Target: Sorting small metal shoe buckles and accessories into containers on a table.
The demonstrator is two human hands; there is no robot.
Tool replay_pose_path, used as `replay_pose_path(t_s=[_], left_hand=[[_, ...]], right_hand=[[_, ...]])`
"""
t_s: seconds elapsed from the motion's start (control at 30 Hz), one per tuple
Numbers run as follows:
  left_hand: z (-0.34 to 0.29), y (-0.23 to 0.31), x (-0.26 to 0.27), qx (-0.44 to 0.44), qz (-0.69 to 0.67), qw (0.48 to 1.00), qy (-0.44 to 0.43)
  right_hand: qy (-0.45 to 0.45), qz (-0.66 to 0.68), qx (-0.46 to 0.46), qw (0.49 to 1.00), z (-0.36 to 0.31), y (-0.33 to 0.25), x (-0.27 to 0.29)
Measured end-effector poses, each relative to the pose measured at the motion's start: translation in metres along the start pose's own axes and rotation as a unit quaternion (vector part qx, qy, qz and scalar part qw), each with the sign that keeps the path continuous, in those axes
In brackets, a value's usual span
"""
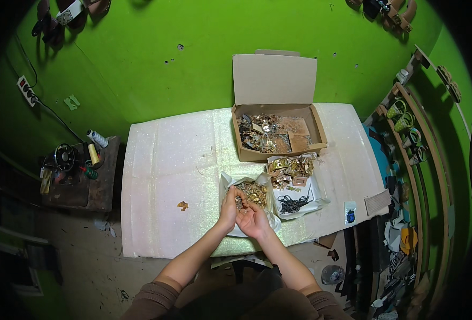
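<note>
Both hands meet over a white-lined tray [223, 184] of small gold and silver metal pieces [254, 193] at the table's near edge. My left hand [228, 211] is held on edge with its fingers stretched forward and slightly curved, beside the tray's left part. My right hand [253, 221] lies palm up, loosely cupped, its fingers apart and close to the left fingers. No piece can be made out in either hand. Beside them stands a second white tray [311, 205] with gold buckles [284, 168] and a dark chain [293, 204].
Behind the trays, an open cardboard box [321, 128] holds many metal fittings and brown pieces. A small brown scrap [183, 205] lies left on the sparkly white table covering [161, 170]. A small packet [350, 212] rests near the right edge. A side stand [76, 194] carries thread spools.
</note>
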State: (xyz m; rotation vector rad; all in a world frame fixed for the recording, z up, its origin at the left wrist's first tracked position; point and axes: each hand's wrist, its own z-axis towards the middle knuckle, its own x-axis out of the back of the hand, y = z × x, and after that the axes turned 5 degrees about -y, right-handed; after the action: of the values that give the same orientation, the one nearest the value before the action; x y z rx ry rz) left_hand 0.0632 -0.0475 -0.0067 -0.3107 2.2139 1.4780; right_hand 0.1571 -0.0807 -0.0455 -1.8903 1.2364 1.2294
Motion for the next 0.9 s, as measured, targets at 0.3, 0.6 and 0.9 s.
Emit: replay_pose_path(t_s=[0.3,0.6,0.9], left_hand=[[-0.003,0.013,-0.001,0.051,-0.182,0.981,0.04],[-0.005,0.007,0.003,0.051,-0.151,0.984,0.085],[-0.002,-0.001,-0.008,-0.086,0.535,0.838,-0.065]], right_hand=[[0.033,-0.063,-0.006,0.997,-0.018,-0.007,-0.016],[0.005,-0.561,0.114,0.82,-0.031,-0.026,-0.044],[0.068,-0.272,0.033,0.959,-0.012,-0.045,-0.018]])
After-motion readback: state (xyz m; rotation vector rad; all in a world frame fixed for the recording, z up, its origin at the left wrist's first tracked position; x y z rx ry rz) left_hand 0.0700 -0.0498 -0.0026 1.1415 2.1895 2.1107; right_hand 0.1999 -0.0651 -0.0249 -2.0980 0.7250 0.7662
